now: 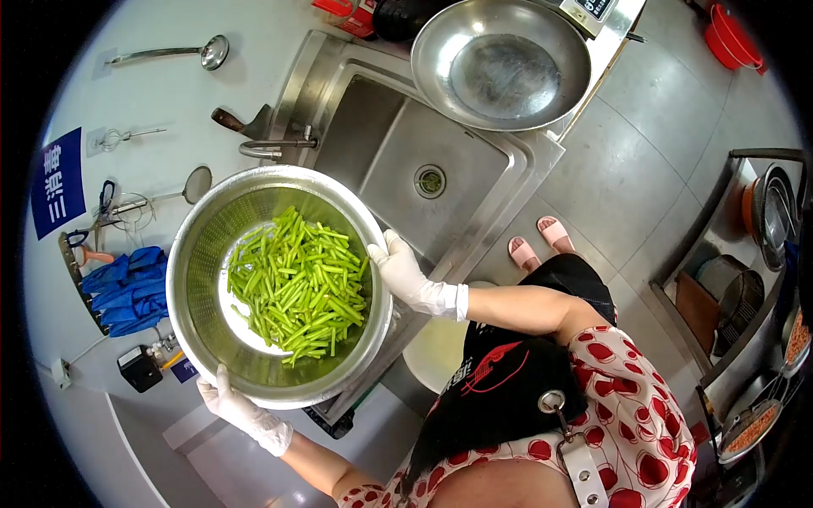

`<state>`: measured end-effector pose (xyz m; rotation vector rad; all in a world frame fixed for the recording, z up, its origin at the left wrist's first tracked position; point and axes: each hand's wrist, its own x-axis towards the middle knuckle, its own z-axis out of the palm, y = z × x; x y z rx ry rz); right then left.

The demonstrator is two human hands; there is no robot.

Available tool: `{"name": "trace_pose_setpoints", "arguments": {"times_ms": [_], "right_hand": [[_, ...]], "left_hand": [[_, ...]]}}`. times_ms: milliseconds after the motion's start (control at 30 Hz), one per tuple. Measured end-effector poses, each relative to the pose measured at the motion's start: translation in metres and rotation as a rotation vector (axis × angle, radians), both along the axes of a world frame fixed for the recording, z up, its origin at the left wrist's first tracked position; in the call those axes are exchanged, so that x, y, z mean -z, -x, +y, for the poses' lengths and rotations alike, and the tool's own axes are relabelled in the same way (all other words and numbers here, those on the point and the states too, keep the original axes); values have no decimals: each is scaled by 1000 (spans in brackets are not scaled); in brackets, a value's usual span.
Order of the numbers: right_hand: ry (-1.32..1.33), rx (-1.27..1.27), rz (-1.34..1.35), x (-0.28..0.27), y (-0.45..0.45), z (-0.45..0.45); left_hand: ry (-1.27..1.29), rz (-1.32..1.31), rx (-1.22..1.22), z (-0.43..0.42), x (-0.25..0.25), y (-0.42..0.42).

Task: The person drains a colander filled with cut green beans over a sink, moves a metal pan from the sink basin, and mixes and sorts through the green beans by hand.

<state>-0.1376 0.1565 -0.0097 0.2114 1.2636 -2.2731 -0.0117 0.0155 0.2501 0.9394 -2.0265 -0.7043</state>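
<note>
Both my hands wear white gloves and grip the rim of a round steel colander [196,339] with perforated walls. My left hand [241,411] is closed on its lower-left edge, with the thumb over the rim. On the opposite side, my right hand [411,275] holds the edge nearest the sink. Inside lies a heap of short-cut bright green stalks [301,284], like green beans or garlic stems; I cannot tell which. The colander is tilted so its inside faces me, and it covers part of the sink [381,165] and the counter.
Above the sink's drain [431,180], a large steel pan [500,68] sits on the counter. A faucet [275,148] and cleaver [244,123] are by the wall. A ladle [212,53] and blue gloves [127,288] hang there. Racks with pans [772,216] stand right; a red bucket [732,38] is on the floor.
</note>
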Motion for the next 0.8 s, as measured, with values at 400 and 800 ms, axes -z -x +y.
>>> {"name": "trace_pose_setpoints", "arguments": {"times_ms": [400, 800], "right_hand": [[-86, -38, -46, -4, 21, 37], [-234, -153, 51, -48, 45, 36]], "left_hand": [[-420, -45, 92, -56, 55, -1], [-624, -66, -14, -53, 95, -30]]}}
